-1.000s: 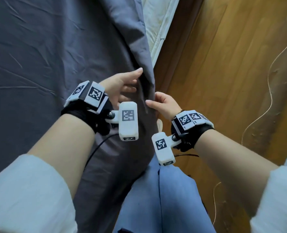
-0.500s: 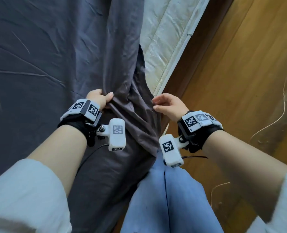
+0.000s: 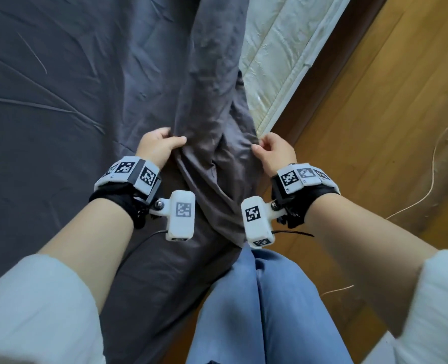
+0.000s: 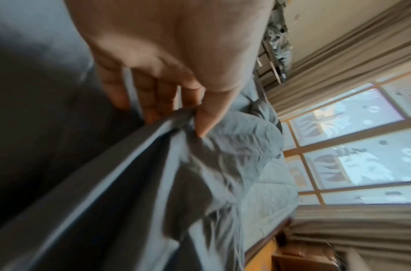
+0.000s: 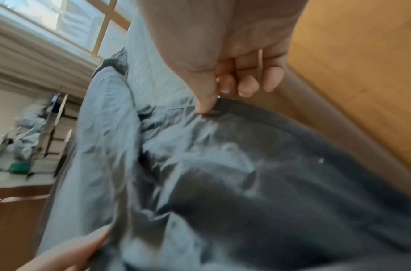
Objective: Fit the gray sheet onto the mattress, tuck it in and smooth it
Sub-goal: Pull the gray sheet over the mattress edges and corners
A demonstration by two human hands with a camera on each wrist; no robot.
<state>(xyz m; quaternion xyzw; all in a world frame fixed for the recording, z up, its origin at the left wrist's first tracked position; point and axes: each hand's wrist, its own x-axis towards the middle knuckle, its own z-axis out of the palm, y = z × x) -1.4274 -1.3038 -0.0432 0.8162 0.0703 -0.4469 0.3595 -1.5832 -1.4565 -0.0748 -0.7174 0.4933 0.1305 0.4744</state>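
The gray sheet (image 3: 60, 106) covers most of the bed, and a bunched fold of it (image 3: 217, 158) hangs between my two hands at the bed's right edge. My left hand (image 3: 159, 145) grips the fold's left side, thumb over the cloth (image 4: 200, 119). My right hand (image 3: 272, 151) pinches the sheet's hemmed edge (image 5: 223, 106) between thumb and forefinger. The cream quilted mattress (image 3: 278, 56) lies bare to the upper right, past the sheet's edge.
A wooden floor (image 3: 375, 127) runs along the right of the bed, with a thin cord (image 3: 427, 185) trailing over it. My legs in blue jeans (image 3: 264, 306) stand against the bed's edge. A window and curtains (image 4: 353, 146) lie beyond the bed.
Both hands have taken hold of the sheet and moved apart, spreading the fold between them. More bare mattress shows at the upper right than a second ago.
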